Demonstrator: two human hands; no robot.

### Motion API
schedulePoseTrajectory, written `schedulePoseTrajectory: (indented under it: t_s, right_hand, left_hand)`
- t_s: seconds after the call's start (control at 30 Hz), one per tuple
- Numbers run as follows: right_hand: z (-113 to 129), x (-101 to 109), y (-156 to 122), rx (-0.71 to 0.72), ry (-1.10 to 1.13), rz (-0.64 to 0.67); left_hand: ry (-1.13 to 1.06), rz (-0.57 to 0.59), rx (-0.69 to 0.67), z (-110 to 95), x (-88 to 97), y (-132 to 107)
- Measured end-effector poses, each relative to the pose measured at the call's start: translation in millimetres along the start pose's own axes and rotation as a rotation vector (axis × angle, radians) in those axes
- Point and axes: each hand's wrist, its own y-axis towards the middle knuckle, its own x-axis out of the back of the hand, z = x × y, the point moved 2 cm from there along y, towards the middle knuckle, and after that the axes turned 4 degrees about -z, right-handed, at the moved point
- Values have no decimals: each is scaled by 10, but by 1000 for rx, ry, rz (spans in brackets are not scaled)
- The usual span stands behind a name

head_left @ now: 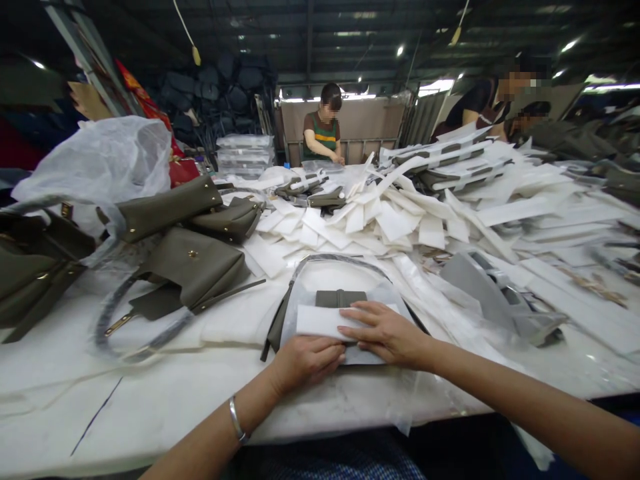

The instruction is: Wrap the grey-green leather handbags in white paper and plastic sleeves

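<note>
In front of me an olive-grey handbag [279, 319] lies on the table, with its wrapped strap [345, 259] arched away from me. Translucent paper covers much of its front. A white foam sheet [320, 321] rests across the bag, below a small olive flap [340, 298]. My right hand [393, 333] lies with fingers apart on the right part of the sheet. At the sheet's lower edge, my left hand [311, 360] is closed, fingers together, seemingly gripping that edge; its fingertips are partly hidden.
Several olive handbags [195, 267] lie at left beside a translucent plastic bag [100, 160]. White foam strips [395, 220] are heaped beyond the bag. At right is a grey bag-like piece [480, 293]. One person [323, 130] works across the table, others at far right.
</note>
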Motion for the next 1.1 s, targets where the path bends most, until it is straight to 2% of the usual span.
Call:
schedulePoseTrajectory:
  t_s: [0.17, 0.3, 0.37, 0.43, 0.53, 0.6, 0.67, 0.77, 0.87, 0.93, 1.0, 1.1]
  right_hand:
    - [16, 1, -28, -6, 27, 33]
    - [32, 18, -26, -39, 63, 64]
    - [37, 14, -23, -46, 64, 56]
    - [38, -8, -19, -38, 55, 26]
    - [41, -46, -26, 2, 29, -95]
    - [67, -31, -71, 28, 18, -251]
    - [117, 36, -182, -2, 28, -443]
    - [210, 191, -483, -209, 51, -676]
    - [284, 309, -833, -542, 91, -757]
    - [306, 320, -1004, -803, 204, -687]
    - [320, 280, -1087, -1007, 378, -553]
    - [340, 192, -1081, -1152, 653, -394]
  left_hand:
    - [-5, -71, -20, -121, 111, 20]
    - [-40, -165, 129, -289, 280, 222]
    - [20, -107, 233, -311, 260, 306]
    - [133, -16, 273, -282, 142, 316]
    - [308, 89, 199, -204, -115, 217]
    - [386, 125, 173, -167, -235, 137]
    - [426, 150, 179, -158, -281, 92]
    - [449, 178, 190, -180, -266, 98]
    - [448, 190, 213, -197, -244, 128]
    - [442, 197, 217, -203, -242, 135]
    - [432, 205, 217, -206, -242, 132]
    - [413, 222, 226, -205, -238, 125]
